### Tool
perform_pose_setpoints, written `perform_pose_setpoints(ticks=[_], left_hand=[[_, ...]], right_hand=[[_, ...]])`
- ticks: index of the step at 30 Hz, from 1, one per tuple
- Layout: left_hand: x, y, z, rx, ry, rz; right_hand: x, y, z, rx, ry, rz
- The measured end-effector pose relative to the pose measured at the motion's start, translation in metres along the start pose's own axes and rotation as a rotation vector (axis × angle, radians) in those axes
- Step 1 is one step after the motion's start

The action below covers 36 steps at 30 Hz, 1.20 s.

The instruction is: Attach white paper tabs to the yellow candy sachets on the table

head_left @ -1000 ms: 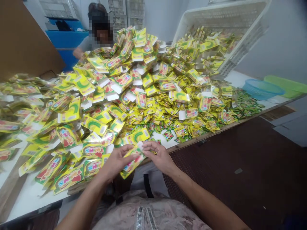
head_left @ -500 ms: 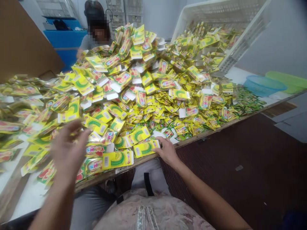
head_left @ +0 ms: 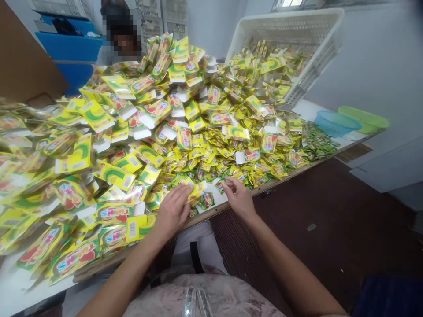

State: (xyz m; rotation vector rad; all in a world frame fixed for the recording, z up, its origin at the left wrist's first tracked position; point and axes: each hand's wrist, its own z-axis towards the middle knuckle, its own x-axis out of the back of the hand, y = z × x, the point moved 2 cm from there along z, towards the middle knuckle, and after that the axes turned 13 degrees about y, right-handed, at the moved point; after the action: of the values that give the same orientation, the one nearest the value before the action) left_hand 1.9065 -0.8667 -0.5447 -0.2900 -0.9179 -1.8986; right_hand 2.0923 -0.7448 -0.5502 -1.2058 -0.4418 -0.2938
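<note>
While facing the near edge of the white table (head_left: pixel 13 286), laying the left hand (head_left: pixel 175 209) palm-down on the fringe of a heap of yellow-green packets (head_left: pixel 185 110), with fingers straight, slightly spread and closed on nothing, tips touching a small yellow sachet (head_left: pixel 194 191). Just to the right, setting the right hand (head_left: pixel 240 199) palm-down too, with fingers loosely stretched and unclenched, tips touching the little sachets at the foot of the heap, nothing pinched so far as can be told. Between both hands, on a bare white patch of tabletop, one small green sachet (head_left: pixel 207 200) lying flat, just beside the left fingertips. Left of the left hand, larger flat packets (head_left: pixel 112 213) with red lettering strewn along the table edge. Behind the heap at far right, a white slatted crate (head_left: pixel 291 31) tipped toward the table, packets spilling out. Near the far right corner, a blue basin (head_left: pixel 333 123) just beside a green basin (head_left: pixel 363 119). Across the table, partly hidden by the heap, another person (head_left: pixel 105 55) in front of a blue bin (head_left: pixel 71 48); at far left, a brown cardboard sheet (head_left: pixel 26 66).
</note>
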Motion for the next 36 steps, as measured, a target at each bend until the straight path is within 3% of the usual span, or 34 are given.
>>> perform_pose_setpoints(ticks=[2,5,10,14,18,22,27,31,36], left_hand=[[0.003,-0.002,0.003,0.249,0.061,-0.083],[0.005,0.000,0.003,0.625,0.089,-0.285],[0.005,0.003,-0.002,0.948,0.003,-0.498],[-0.001,0.001,-0.007,1.039,-0.082,-0.532],[-0.009,0.002,-0.013,1.056,-0.144,-0.718],[-0.008,0.005,-0.017,1.081,-0.163,-0.811],[-0.005,0.010,-0.018,1.204,-0.102,-0.912],[-0.006,0.012,-0.019,1.310,-0.028,-1.023],[-0.010,0.016,-0.020,1.369,-0.104,-1.038]], right_hand=[[-0.003,0.018,0.018,0.157,-0.095,-0.227],[-0.014,0.038,0.029,0.257,-0.263,-0.320],[-0.020,0.048,0.026,0.177,-0.154,-0.271],[-0.015,0.031,0.015,-0.022,-0.123,0.021],[-0.017,-0.003,0.002,-0.158,-0.244,0.417],[-0.020,-0.019,-0.004,-0.219,-0.346,0.439],[-0.025,-0.017,-0.007,-0.332,-0.183,0.548],[-0.028,-0.015,-0.019,-0.288,-0.126,0.493],[-0.027,-0.010,-0.033,-0.293,-0.244,0.412]])
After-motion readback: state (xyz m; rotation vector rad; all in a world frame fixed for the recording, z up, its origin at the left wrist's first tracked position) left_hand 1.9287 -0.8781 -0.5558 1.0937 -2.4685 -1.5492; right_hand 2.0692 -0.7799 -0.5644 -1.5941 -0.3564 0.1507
